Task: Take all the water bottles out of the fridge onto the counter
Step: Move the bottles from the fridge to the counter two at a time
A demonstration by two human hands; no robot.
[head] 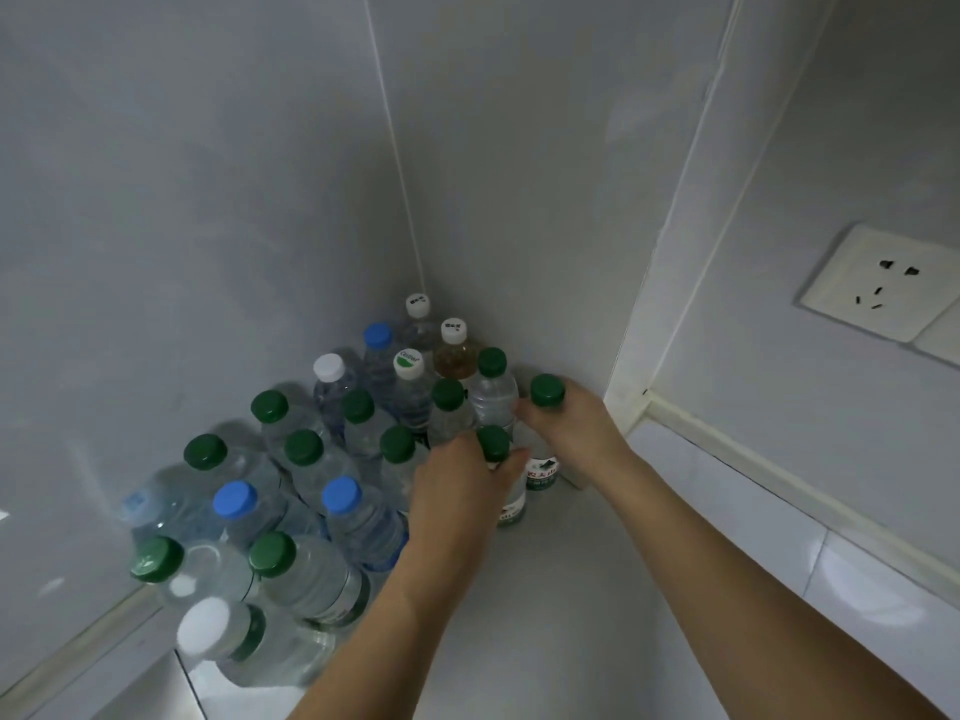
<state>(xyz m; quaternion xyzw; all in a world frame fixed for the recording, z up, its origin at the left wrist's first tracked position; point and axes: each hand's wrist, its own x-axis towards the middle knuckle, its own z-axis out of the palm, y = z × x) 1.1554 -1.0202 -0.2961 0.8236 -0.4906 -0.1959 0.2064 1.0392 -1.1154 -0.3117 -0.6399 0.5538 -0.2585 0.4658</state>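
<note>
Two upright bottles stand on the counter [545,589], one gripped in each hand: left hand [462,485] nearer, right hand [566,423] beyond.

Readable text was scarce. One white cap with a green half [408,362], on a bottle in the cluster toward the counter's back corner, carried a word in green script that looked like "Cestbon", too small to confirm. Two white caps [417,305] nearest that corner had small dark printed marks, illegible. The bottle held by the right hand [569,428] showed a label [541,472] with a red band and white Chinese characters, blurred, not readable. The bottle under the left hand [457,485] had a green label edge [511,514] with white letters, mostly hidden. No numbers were legible anywhere.
</note>
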